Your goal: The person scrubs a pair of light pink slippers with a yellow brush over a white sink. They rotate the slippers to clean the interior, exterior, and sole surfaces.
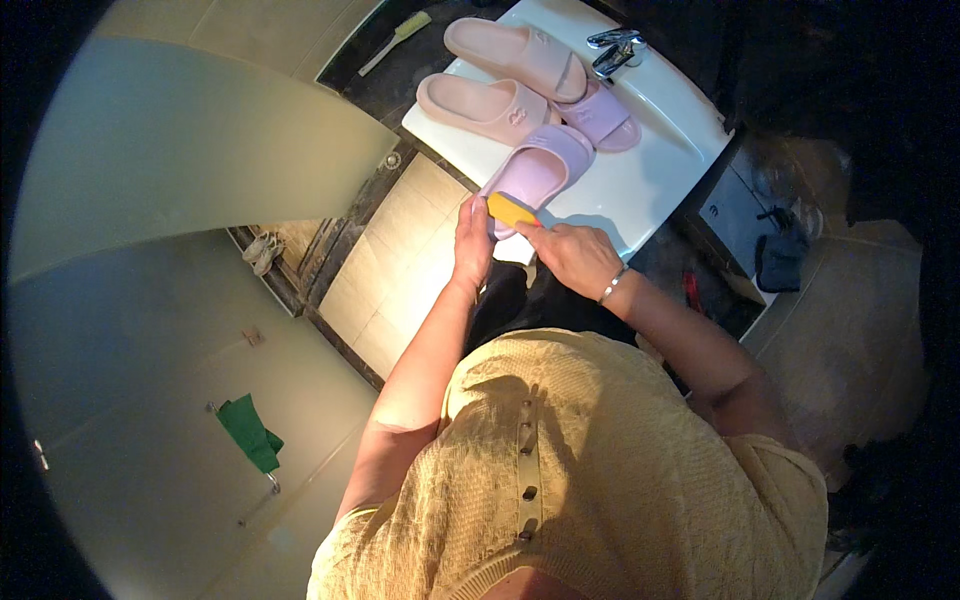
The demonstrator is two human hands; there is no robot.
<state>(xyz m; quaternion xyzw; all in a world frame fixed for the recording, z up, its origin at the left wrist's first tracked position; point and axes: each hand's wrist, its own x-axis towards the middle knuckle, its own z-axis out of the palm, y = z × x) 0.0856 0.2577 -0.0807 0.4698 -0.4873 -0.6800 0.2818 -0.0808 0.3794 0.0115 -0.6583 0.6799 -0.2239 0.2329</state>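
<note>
My left hand [474,244] holds a lilac slide sandal [534,174] by one end, with its strap turned away from me over the white washbasin [637,199]. In my right hand [577,256] is a yellow scrubber [511,210], laid against the sandal's footbed near my left fingers. Whether it is a brush or a sponge I cannot tell. A second lilac slide [598,116] lies in the basin. Two pale pink slides, one farther [517,56] and one nearer [484,109], rest at the basin's left side, one partly over that second lilac slide.
The chrome faucet [619,52] rises at the basin's back. A long-handled brush [395,43] lies on the dark counter to the left. Frosted glass panels [187,150] stand at left, with a green cloth [250,433] on a rail. Shoes [264,253] sit beyond the doorway.
</note>
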